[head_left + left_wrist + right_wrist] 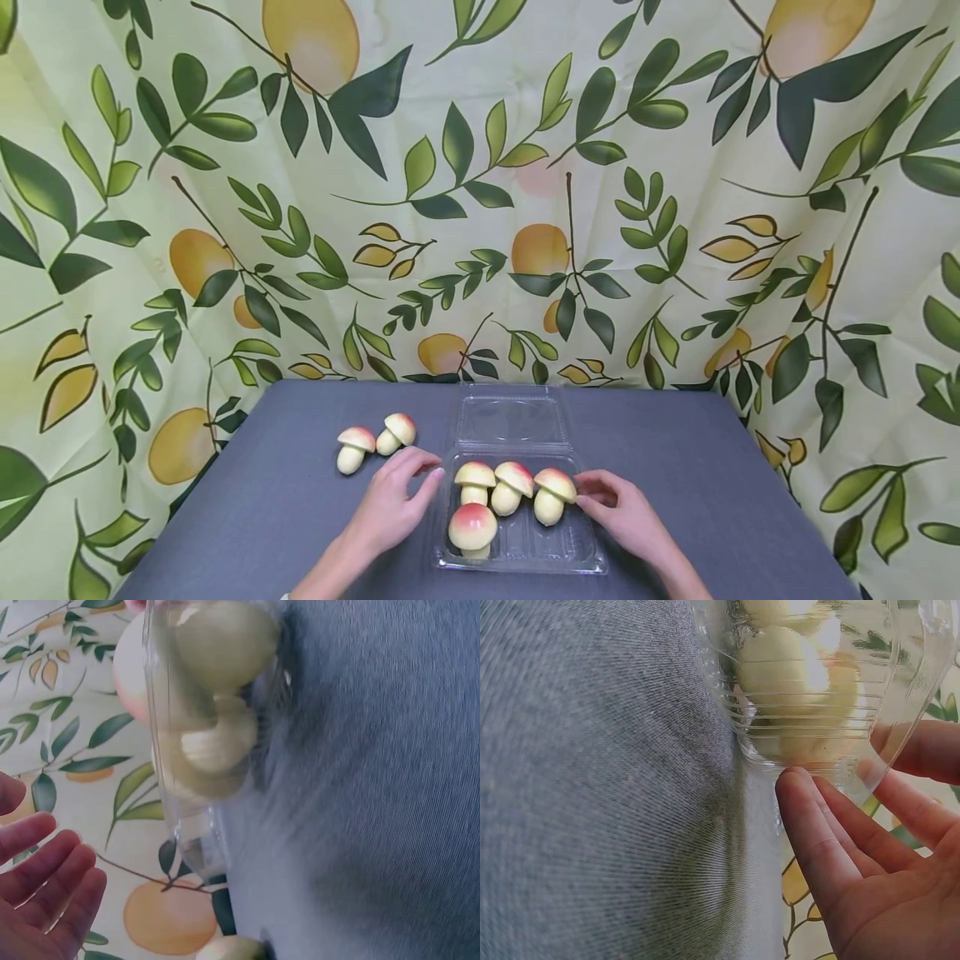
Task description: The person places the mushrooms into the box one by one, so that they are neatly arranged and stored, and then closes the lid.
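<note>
A clear plastic clamshell container [597,558] lies with its lid [513,419] folded back. Several red-topped, cream toy mushrooms fill part of its base: a back-left one [475,475], a middle one [513,478], a right one [553,496] and a front-left one [472,530]. My left hand [395,498] hovers beside the left rim, fingers spread, holding nothing. My right hand [624,510] is at the right rim, its fingertips by the right mushroom's cap. In the right wrist view, extended fingers [817,840] reach the container's outer wall; contact with the mushroom is hard to make out.
Two more toy mushrooms, one [353,450] and another [396,433], lie on the grey table [255,500] beyond my left hand. A leaf-and-fruit patterned curtain [450,250] rises behind the table and along both sides.
</note>
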The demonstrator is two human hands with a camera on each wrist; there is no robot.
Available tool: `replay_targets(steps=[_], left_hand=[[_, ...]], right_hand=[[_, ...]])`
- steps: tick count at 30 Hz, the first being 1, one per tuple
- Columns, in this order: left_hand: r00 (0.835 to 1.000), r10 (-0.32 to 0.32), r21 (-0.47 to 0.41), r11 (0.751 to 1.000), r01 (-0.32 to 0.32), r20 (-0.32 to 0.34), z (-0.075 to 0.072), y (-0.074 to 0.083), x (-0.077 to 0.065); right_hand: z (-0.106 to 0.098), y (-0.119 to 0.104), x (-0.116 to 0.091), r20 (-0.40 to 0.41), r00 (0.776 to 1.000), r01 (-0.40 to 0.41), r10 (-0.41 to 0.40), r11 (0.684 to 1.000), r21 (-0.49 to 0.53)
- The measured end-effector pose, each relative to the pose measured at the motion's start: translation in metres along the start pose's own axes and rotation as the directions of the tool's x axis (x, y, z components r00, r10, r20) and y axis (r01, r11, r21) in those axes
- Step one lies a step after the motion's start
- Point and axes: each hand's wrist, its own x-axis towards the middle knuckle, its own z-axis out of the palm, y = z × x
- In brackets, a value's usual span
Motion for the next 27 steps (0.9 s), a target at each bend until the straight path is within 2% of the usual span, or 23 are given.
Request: replay_targets(steps=[4, 12, 27], left_hand=[[1.000, -0.015, 0.010, 1.000, 0.015, 0.005, -0.005, -0.005, 0.004], [0.999, 0.005, 0.061, 0.998, -0.003, -0.038, -0.017, -0.017, 0.015], [1.000, 0.015, 0.094, 0.995, -0.016, 0.013, -0.026, -0.037, 0.034]], right_hand=[[0.001, 0.000, 0.000, 0.000, 1.000, -0.003, 0.003, 1.000, -0.001], [0.000, 0.001, 0.000, 0.008, 1.000, 0.000, 0.000, 1.000, 0.004], [-0.001, 0.003, 0.001, 0.013, 1.000, 0.022, -0.022, 0.999, 0.024]])
